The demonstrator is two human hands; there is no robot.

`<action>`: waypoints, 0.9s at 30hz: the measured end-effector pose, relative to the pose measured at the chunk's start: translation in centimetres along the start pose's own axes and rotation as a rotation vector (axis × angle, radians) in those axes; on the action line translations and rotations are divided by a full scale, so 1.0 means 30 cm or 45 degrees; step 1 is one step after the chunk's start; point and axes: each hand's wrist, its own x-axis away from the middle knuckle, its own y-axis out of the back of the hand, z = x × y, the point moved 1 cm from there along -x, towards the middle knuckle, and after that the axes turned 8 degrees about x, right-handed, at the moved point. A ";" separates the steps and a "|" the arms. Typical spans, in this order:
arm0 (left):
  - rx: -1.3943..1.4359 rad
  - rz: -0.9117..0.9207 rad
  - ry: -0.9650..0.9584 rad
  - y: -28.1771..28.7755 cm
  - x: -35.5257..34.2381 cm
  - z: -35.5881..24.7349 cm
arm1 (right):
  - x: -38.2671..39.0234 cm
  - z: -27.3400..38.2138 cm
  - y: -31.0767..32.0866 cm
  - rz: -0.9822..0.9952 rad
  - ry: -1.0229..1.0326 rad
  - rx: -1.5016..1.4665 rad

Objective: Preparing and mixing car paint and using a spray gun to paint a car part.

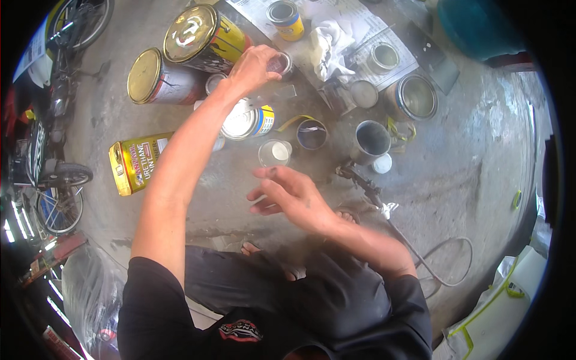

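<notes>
My left hand [255, 69] reaches up among the cans, fingers closed on a small round container [282, 62] with dark reddish contents, beside a large gold-lidded tin [191, 33]. Below my left hand lies a white-topped can [239, 123] with a blue and yellow band. My right hand [285, 195] is open in the middle, fingers loosely bent and apart, just below a clear cup [267, 157] with something white in it. A yellow rectangular tin [126, 165] lies left of my left forearm.
Newspaper [366, 27] holds a crumpled cloth [330, 48] and small tins. Open cans [416, 99] stand on concrete. A spray gun [360, 180] with hose [444, 282] lies right. Bicycles [60, 210] line the left, a teal object [474, 27] is top right, taped panels [498, 306] lower right.
</notes>
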 end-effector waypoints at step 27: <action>-0.043 0.403 0.401 -0.016 -0.013 -0.079 | 0.124 0.011 0.122 -0.242 0.023 0.484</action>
